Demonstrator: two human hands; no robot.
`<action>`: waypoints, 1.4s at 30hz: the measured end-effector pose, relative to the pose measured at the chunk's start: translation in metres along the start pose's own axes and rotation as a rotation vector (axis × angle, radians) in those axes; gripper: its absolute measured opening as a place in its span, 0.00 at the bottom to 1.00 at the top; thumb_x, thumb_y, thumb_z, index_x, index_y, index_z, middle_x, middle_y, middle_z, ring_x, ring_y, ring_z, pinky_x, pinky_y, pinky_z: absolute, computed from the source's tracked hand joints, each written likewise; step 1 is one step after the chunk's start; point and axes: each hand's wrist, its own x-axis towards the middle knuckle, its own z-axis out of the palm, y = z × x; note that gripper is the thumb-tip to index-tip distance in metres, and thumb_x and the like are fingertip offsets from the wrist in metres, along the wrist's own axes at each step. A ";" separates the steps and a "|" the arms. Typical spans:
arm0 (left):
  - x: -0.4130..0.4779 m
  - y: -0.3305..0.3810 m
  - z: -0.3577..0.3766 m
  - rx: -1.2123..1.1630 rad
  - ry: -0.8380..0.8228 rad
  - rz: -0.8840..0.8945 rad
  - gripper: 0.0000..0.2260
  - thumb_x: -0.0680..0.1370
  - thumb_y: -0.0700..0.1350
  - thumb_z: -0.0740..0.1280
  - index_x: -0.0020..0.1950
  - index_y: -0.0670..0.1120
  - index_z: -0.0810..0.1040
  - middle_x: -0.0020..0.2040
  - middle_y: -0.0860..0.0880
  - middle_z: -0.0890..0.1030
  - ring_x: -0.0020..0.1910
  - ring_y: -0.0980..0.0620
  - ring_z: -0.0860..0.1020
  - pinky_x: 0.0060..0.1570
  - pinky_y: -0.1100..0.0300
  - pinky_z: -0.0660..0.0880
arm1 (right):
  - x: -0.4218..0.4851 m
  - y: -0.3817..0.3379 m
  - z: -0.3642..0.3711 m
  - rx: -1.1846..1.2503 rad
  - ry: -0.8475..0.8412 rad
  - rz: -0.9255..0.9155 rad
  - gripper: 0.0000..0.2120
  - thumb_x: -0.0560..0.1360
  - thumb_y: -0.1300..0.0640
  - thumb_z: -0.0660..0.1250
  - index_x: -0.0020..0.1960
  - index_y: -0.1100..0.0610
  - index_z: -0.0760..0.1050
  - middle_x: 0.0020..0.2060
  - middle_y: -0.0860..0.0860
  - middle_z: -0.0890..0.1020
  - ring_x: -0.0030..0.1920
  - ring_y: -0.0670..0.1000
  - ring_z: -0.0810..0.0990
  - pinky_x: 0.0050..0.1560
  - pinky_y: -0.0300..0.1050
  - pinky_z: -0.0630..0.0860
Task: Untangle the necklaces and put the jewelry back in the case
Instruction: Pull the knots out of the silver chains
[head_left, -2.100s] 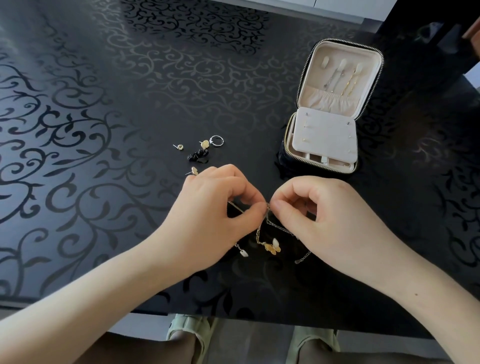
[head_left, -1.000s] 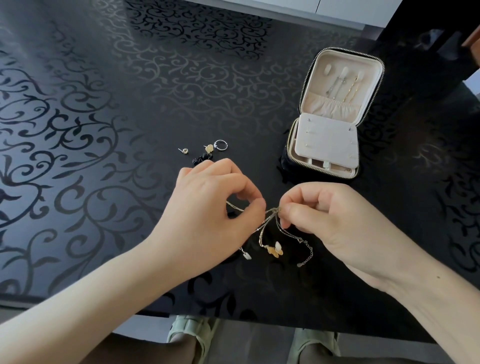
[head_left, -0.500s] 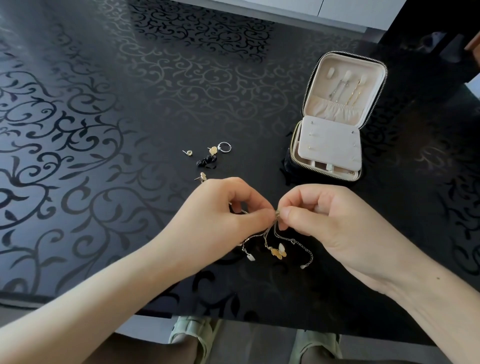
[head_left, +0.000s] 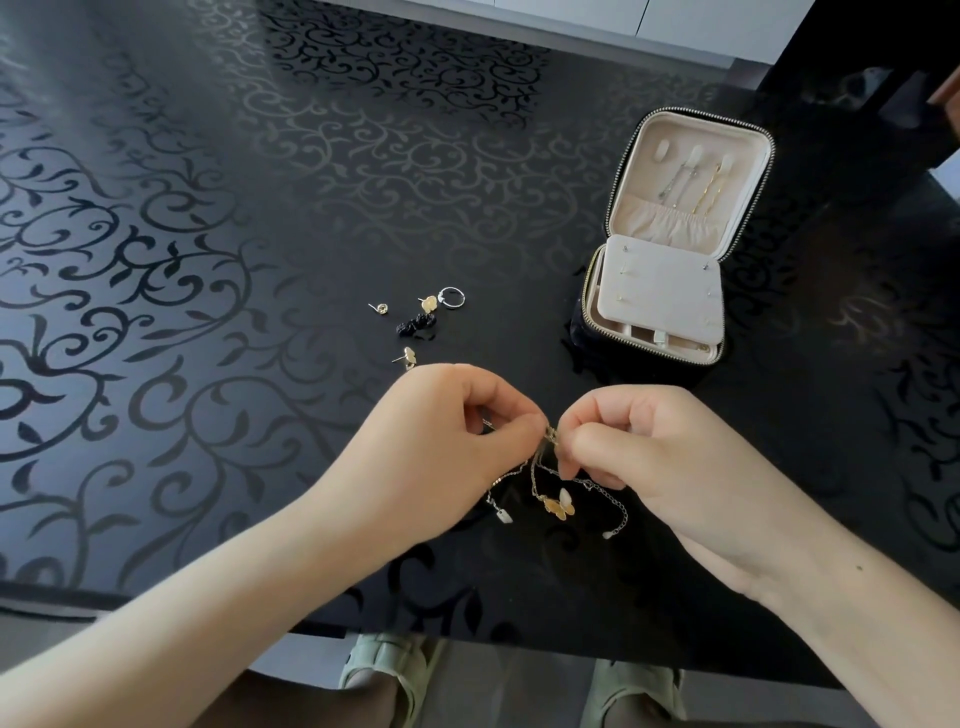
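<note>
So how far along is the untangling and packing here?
Done: the open beige-lined zip case holds thin chains clipped in its lid. In hand: left hand and right hand pinch the tangled gold necklaces with a butterfly pendant, not yet separated. Left: the silver ring, three gold stud earrings and a black ornament lie loose on the black patterned table.

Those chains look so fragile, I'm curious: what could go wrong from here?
The left hand and right hand pinch one knot in the thin gold and silver chains; pulling apart might tighten it or snap a link. The small gold stud earring lies loose beside the left hand's knuckles; a stray movement could knock it away.
</note>
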 end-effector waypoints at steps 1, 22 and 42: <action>0.000 0.000 0.000 -0.009 0.001 -0.001 0.06 0.72 0.50 0.70 0.36 0.54 0.80 0.27 0.51 0.74 0.25 0.58 0.68 0.26 0.69 0.66 | 0.000 0.000 0.000 0.006 0.002 0.007 0.07 0.66 0.58 0.64 0.32 0.56 0.79 0.28 0.48 0.79 0.28 0.39 0.71 0.40 0.41 0.69; -0.003 0.003 -0.001 0.113 0.006 0.088 0.06 0.71 0.52 0.67 0.34 0.57 0.77 0.35 0.58 0.74 0.37 0.65 0.71 0.36 0.75 0.65 | -0.002 0.002 -0.001 0.086 0.061 -0.032 0.06 0.66 0.57 0.66 0.35 0.57 0.80 0.28 0.46 0.79 0.29 0.38 0.73 0.36 0.34 0.71; 0.000 0.002 -0.008 0.001 -0.056 0.085 0.04 0.66 0.50 0.64 0.34 0.53 0.78 0.32 0.58 0.78 0.30 0.62 0.72 0.33 0.73 0.68 | -0.002 0.001 0.000 0.134 0.018 -0.101 0.07 0.67 0.61 0.68 0.32 0.54 0.75 0.35 0.50 0.82 0.36 0.45 0.77 0.43 0.41 0.75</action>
